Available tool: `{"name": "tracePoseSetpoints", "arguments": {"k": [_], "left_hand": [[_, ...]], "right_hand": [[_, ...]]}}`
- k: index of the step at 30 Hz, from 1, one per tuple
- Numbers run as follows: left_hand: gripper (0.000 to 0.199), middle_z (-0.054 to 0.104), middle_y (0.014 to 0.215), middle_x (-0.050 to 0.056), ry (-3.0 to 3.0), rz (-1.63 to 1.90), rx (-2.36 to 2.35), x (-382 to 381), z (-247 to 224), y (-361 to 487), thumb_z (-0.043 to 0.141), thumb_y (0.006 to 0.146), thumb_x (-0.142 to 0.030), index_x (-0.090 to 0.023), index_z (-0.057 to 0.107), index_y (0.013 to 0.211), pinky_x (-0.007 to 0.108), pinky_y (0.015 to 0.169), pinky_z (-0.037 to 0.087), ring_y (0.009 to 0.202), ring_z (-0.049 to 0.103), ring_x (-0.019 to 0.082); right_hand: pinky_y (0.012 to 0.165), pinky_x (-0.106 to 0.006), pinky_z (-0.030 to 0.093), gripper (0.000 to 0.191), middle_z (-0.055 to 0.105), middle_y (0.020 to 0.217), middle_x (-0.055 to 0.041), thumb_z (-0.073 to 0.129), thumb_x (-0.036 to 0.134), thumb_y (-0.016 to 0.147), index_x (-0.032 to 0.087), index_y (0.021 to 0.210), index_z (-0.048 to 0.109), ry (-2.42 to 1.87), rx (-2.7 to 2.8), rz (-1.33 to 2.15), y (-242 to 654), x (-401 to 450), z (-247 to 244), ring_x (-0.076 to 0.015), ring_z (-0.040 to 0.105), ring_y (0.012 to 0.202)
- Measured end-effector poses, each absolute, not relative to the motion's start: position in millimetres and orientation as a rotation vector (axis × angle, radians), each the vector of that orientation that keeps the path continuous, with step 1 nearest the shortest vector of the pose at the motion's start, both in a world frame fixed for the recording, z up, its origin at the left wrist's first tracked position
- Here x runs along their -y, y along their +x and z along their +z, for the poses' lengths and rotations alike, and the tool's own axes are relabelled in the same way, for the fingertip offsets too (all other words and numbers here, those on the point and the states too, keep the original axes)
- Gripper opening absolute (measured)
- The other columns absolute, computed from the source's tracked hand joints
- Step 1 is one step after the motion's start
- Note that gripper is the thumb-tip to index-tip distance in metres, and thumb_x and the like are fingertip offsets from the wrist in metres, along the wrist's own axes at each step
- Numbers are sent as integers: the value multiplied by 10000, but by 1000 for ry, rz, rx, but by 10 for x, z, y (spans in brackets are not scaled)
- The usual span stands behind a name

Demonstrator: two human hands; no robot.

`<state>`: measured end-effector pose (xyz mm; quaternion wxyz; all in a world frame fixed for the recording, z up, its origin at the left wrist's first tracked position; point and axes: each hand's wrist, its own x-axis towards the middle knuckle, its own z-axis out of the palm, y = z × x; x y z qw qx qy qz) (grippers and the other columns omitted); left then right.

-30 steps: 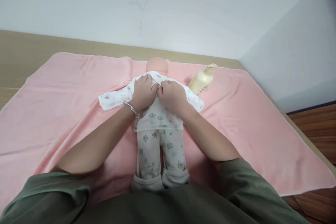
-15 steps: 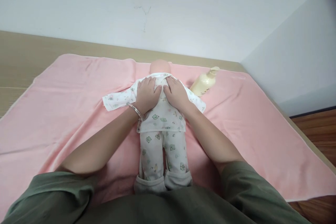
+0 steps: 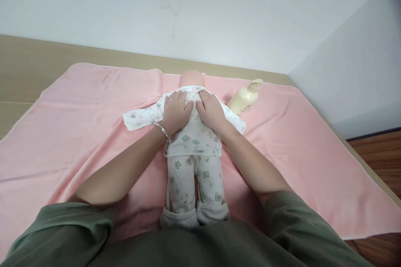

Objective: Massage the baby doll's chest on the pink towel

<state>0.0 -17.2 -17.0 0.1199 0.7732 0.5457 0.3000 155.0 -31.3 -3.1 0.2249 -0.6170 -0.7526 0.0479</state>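
A baby doll (image 3: 196, 144) in a white printed top and trousers lies straight in front of me, its bald head at the far end and its legs toward me. No face shows, and the back of the body appears to be up. My left hand (image 3: 176, 112) rests flat on the left side of its upper back, fingers stretched out. On the right side, my right hand (image 3: 210, 110) lies flat in the same way, thumbs pointing at each other with a small gap. A bracelet (image 3: 163, 132) circles my left wrist. Both sleeves of the doll spread outward.
A pink blanket (image 3: 291, 146) lies under the doll on a wooden surface (image 3: 31, 56). Right of the doll, a cream pump bottle (image 3: 242, 99) lies tilted near its sleeve. A white wall (image 3: 234, 21) rises behind, and brown wood flooring (image 3: 382, 162) shows at right.
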Motion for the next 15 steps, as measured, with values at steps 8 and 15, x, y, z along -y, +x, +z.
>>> {"name": "tracePoseSetpoints", "arguments": {"k": [8,15], "left_hand": [[370,675,1278,174,2439,765,-1588,177,-65,-46,349,1019,-290,-150,639,1201,526,1133,448,1236,583,327],[372,659,1152,267,2703,440,-1533,532,222,-3,346,979,-166,-57,683,1094,559,1017,484,1173,605,404]], "right_hand": [[1323,-501,291,641,495,1620,-225,272,311,1038,-26,1546,472,-1718,2116,148,1550,327,6,-337,432,1549],[1303,-507,305,565,500,1599,-257,280,313,1080,-20,1472,512,-1680,2302,144,1627,339,122,-348,428,1537]]}}
